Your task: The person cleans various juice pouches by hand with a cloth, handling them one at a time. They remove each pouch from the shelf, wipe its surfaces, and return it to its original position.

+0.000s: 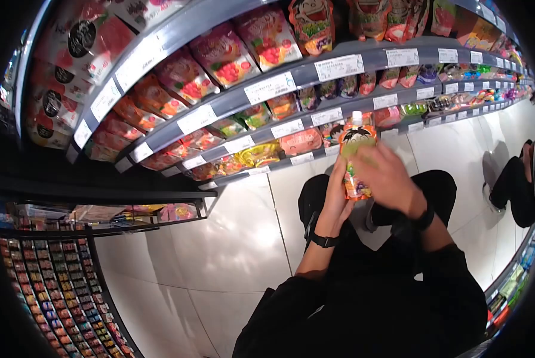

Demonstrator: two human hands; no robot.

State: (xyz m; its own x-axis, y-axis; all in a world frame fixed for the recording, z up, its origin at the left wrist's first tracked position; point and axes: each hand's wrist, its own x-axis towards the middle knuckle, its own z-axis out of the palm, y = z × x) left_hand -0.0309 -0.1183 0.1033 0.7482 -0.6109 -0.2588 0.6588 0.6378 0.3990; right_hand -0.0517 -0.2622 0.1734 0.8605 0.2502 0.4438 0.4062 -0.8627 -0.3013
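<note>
An orange pouch (pixel 358 187) with a white spout cap and a cartoon face stands upright between my hands in the head view. My left hand (pixel 337 190) is closed round its left side and lower part. My right hand (pixel 387 176) lies across the front of the pouch, blurred by motion, and covers part of its print. Its fingertips are smeared, so whether they grip the pouch does not show. The black wristbands on both wrists are visible.
Curved shelves (pixel 228 95) with snack bags and price tags run across the top. Small packets fill a rack (pixel 58 286) at lower left. Pale floor tiles (pixel 237 238) lie below. Another person's dark-clothed leg (pixel 513 188) is at the right.
</note>
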